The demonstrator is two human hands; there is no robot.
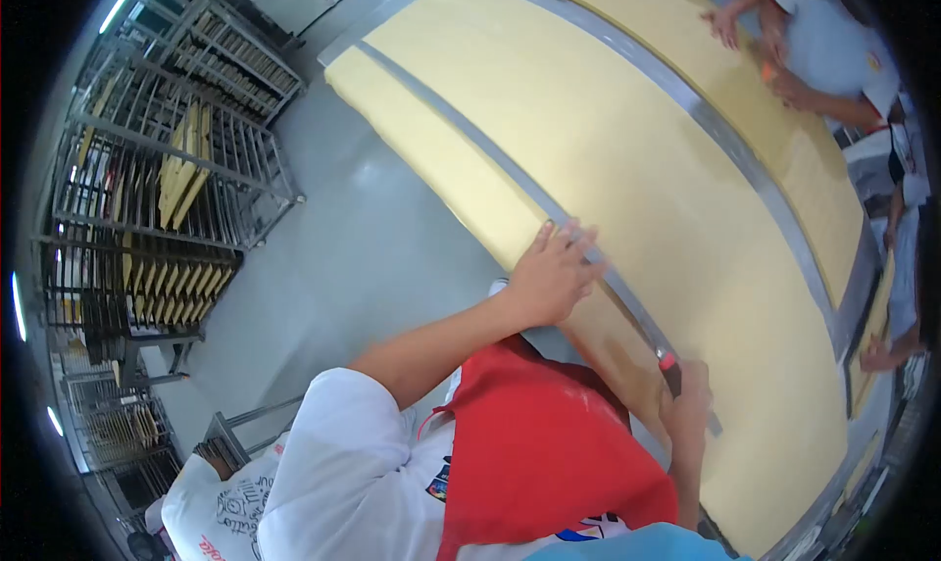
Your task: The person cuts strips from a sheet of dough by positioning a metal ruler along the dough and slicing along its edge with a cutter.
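A long, thin metal straightedge (470, 128) lies along a wide pale-yellow sheet (627, 140), which looks like dough, near its left edge. My left hand (559, 275) rests over the straightedge around its middle, fingers spread and slightly blurred. Nearer to me, my right hand (692, 394) is closed around a utility knife (670, 373) with a red and black handle, right beside the straightedge. The knife's blade cannot be made out. Below the straightedge, the sheet's edge hangs at the table side by my red apron (549, 443).
Beyond a metal strip (706, 110) lies a second yellow sheet (784, 159), with co-workers' hands (792, 89) over it. Metal racks (162, 179) holding trays stand on the left across the grey floor (343, 238). Someone's white printed garment (221, 507) shows at lower left.
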